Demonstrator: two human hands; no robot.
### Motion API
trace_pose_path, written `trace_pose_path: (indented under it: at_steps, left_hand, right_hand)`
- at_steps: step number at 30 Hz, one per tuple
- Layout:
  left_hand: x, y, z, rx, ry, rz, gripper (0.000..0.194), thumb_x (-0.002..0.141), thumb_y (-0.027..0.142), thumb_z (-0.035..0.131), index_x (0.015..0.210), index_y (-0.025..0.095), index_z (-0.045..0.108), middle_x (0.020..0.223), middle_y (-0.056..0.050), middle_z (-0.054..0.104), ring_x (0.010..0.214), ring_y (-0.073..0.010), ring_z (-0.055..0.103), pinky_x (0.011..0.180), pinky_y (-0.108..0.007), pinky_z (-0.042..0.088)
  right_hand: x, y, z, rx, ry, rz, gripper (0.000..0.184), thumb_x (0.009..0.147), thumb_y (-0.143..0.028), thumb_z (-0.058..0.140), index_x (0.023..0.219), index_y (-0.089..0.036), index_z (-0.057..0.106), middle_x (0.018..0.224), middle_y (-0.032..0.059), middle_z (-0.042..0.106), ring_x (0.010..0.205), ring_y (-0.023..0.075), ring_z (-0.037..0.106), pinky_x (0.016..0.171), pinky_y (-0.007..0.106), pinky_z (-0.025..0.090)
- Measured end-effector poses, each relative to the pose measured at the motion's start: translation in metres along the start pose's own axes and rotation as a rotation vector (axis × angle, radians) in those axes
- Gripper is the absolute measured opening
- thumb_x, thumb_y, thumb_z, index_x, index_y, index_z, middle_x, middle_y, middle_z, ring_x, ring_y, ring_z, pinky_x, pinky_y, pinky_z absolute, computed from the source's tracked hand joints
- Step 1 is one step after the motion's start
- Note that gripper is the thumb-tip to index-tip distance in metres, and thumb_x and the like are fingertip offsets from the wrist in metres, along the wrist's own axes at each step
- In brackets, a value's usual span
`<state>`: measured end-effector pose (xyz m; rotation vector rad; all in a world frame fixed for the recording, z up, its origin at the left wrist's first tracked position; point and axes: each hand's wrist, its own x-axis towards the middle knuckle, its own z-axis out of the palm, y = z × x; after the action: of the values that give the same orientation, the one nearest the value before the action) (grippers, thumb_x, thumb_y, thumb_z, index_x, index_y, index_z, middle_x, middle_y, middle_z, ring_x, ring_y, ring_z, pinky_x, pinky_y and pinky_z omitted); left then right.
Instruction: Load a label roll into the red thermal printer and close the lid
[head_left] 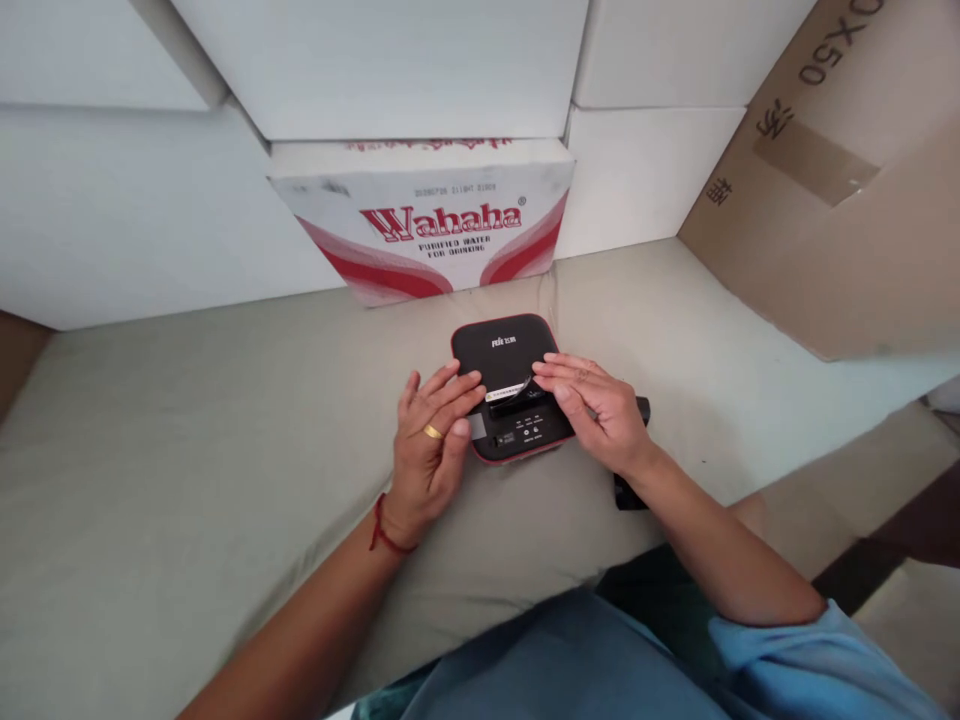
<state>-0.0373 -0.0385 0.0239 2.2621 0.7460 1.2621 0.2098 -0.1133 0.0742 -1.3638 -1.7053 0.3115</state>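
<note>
The person's left hand (429,450) had its fingers loosely spread at the left edge of a black, red-rimmed device (504,350), which lay flat on the khaki sheet (187,450) before a Wahaha water carton (450,230). The right hand (606,415) held its fingers close together over the device's right side; I couldn't tell whether they pinched anything.

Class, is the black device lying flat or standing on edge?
Flat: the black device rests on the cloth, its white lettering facing up.
</note>
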Motion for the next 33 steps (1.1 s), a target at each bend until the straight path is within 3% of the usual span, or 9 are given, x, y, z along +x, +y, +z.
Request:
trace_pose_path:
  at_steps: [3,6,8,11,16,21,27,30,33]
  left_hand:
    - [0.002,0.002,0.0,-0.083,-0.01,-0.056,0.033,0.113,0.032,0.054,0.138,0.036,0.074,0.146,-0.003,0.076,0.154,-0.0272,0.059,0.136,-0.061,0.039]
    - [0.003,0.001,-0.001,-0.177,0.016,-0.16,0.034,0.111,0.039,0.061,0.143,0.039,0.071,0.157,-0.003,0.069,0.164,-0.0288,0.047,0.139,-0.063,0.032]
    - [0.002,-0.005,-0.002,-0.254,0.032,-0.294,0.059,0.104,0.048,0.072,0.161,0.044,0.054,0.177,-0.004,0.048,0.173,-0.0321,0.03,0.141,-0.066,0.024]
    - [-0.001,-0.023,-0.003,-0.417,-0.023,-0.492,0.105,0.091,0.053,0.087,0.175,0.05,0.024,0.19,-0.006,0.02,0.177,-0.0381,0.015,0.139,-0.074,0.02]
    - [-0.006,-0.048,0.003,-0.59,-0.168,-0.595,0.11,0.091,0.053,0.086,0.177,0.049,0.019,0.191,-0.006,0.013,0.177,-0.0355,0.013,0.139,-0.068,0.027]
    - [-0.006,-0.042,0.013,-0.655,-0.145,-0.566,0.109,0.091,0.057,0.084,0.178,0.044,0.02,0.19,-0.007,0.018,0.176,-0.0325,0.021,0.141,-0.064,0.025]
    - [-0.002,-0.03,0.021,-0.715,-0.171,-0.437,0.097,0.098,0.06,0.073,0.177,0.033,0.025,0.188,-0.01,0.027,0.175,-0.0313,0.027,0.143,-0.056,0.027]
    - [-0.005,-0.03,0.026,-0.624,-0.12,-0.404,0.091,0.101,0.057,0.068,0.177,0.029,0.026,0.188,-0.013,0.025,0.175,-0.0326,0.026,0.145,-0.058,0.019]
    - [-0.008,-0.033,0.027,-0.554,-0.121,-0.388,0.09,0.101,0.054,0.068,0.177,0.027,0.026,0.187,-0.014,0.027,0.174,-0.0343,0.025,0.144,-0.06,0.017]
  right_hand:
    - [0.003,-0.006,-0.003,0.048,0.007,0.068,0.041,0.115,-0.046,0.048,0.119,-0.028,0.085,0.129,0.005,0.085,0.132,0.0242,0.076,0.122,0.052,0.056]
    - [-0.002,-0.015,-0.002,0.079,-0.015,0.058,0.044,0.116,-0.05,0.046,0.118,-0.03,0.085,0.124,0.0041,0.087,0.136,0.0251,0.073,0.128,0.055,0.047]
    - [-0.01,-0.02,0.0,0.052,-0.028,-0.002,0.044,0.116,-0.048,0.046,0.112,-0.03,0.086,0.119,0.0039,0.087,0.138,0.0267,0.071,0.13,0.058,0.043]
    - [-0.028,-0.024,0.003,-0.018,0.039,-0.084,0.041,0.113,-0.04,0.048,0.107,-0.031,0.088,0.119,0.0042,0.087,0.137,0.029,0.069,0.123,0.059,0.05]
    - [-0.056,-0.02,0.006,-0.162,0.145,-0.09,0.037,0.108,-0.033,0.053,0.12,-0.036,0.087,0.124,0.004,0.086,0.129,0.0313,0.069,0.11,0.06,0.056]
    - [-0.061,-0.019,0.007,-0.22,0.144,-0.142,0.037,0.108,-0.032,0.054,0.128,-0.036,0.085,0.126,0.0044,0.085,0.123,0.0303,0.073,0.107,0.058,0.061]
    - [-0.036,-0.032,-0.015,-0.13,0.022,-0.157,0.031,0.11,-0.029,0.056,0.114,-0.028,0.087,0.115,0.0067,0.088,0.112,0.0264,0.079,0.103,0.05,0.063]
    - [-0.003,-0.041,-0.031,-0.087,-0.087,0.083,0.036,0.112,-0.039,0.055,0.099,-0.027,0.086,0.102,0.0048,0.087,0.093,0.0218,0.081,0.09,0.04,0.064]
    - [0.041,-0.047,-0.033,-0.208,-0.317,0.309,0.031,0.11,-0.039,0.058,0.116,-0.024,0.084,0.103,0.0036,0.086,0.076,0.0177,0.078,0.077,0.032,0.061]
